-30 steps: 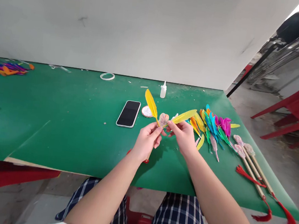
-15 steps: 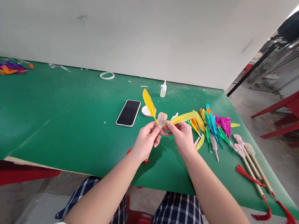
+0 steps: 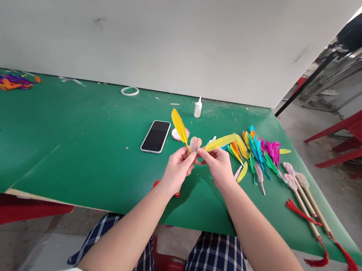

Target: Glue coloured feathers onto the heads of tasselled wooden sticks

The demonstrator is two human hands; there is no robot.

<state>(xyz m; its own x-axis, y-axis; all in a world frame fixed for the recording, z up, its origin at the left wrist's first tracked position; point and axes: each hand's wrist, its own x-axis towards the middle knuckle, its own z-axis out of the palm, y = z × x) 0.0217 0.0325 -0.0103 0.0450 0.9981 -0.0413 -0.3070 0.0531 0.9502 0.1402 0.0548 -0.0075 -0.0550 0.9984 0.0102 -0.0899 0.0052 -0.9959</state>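
Observation:
My left hand [image 3: 179, 167] is closed around a stick whose small pale flower-shaped head [image 3: 195, 144] pokes up between my fingers. A yellow-orange feather [image 3: 179, 126] stands up at the left of that head, its quill going in by my fingers. Pinched in my right hand [image 3: 220, 163] is a lighter yellow feather [image 3: 220, 142], its quill end against the right side of the head. Fingers hide the point where quill and head meet. Bits of red tassel [image 3: 177, 194] show below my left hand, beside the wrist.
A phone [image 3: 155, 136], a round disc [image 3: 177, 134] and a white dropper bottle [image 3: 198, 108] are beyond my hands. At right lie coloured feathers [image 3: 255, 149] and several flower-headed sticks [image 3: 307, 204] with red tassels. Further feathers [image 3: 9, 82] and a tape ring [image 3: 129, 91] lie left.
Both hands have shifted very slightly. The right feather and its fingertips have moved a little left, closer against the flower-shaped head.

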